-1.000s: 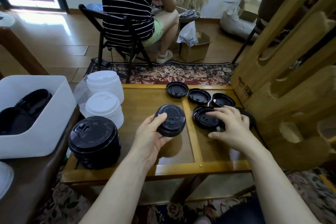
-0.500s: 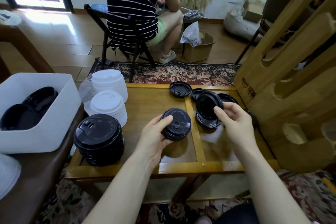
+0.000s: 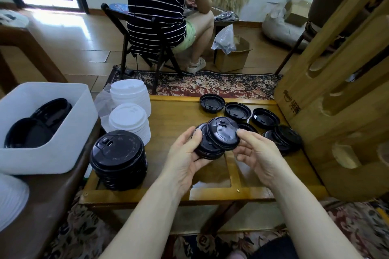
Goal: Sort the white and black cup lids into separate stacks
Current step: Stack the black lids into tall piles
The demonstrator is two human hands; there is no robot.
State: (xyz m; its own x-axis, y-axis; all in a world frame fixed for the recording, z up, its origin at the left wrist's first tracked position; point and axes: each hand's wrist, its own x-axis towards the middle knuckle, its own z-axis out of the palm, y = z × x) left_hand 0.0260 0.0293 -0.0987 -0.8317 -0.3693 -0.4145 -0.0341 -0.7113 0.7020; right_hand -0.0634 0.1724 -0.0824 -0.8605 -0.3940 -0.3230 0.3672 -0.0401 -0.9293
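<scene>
Head view: the left hand (image 3: 185, 153) grips a small stack of black lids (image 3: 207, 149) above the worktop (image 3: 168, 115), its lower lids partly hidden by the thumb. The right hand (image 3: 256, 153) pinches a single black lid (image 3: 223, 135), tilted against that stack. Loose black lids (image 3: 237, 111) lie beyond, some overlapped. A tall black stack (image 3: 119, 160) and white lid stacks (image 3: 128, 120) stand left. The white bin (image 3: 63, 132) hides most of its dark contents.

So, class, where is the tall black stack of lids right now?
In the head view, the black stack stands on the near left corner of the table, just in front of the white stacks and right of the white bin.
</scene>
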